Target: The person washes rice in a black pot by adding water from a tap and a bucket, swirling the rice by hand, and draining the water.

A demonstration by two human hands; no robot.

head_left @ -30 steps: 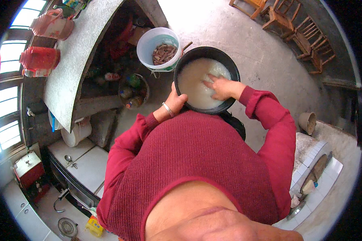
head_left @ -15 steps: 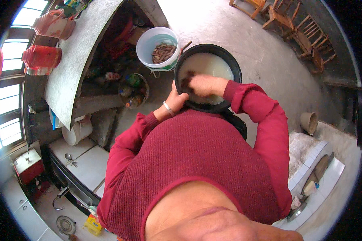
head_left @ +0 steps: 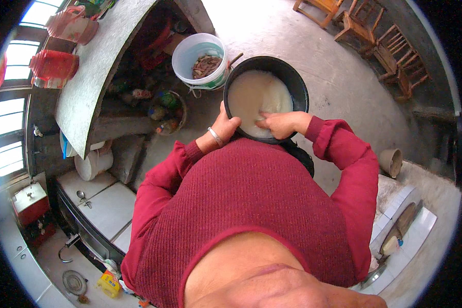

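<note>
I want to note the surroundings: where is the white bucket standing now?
In the head view the white bucket stands on the floor at upper centre, just left of the black pot that the left hand grips, below the grey counter's edge.

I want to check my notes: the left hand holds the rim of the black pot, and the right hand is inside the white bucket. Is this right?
Not quite. In the head view the right hand is inside the black pot, in its milky white liquid, not in the white bucket. The left hand does hold the pot's rim.
</note>
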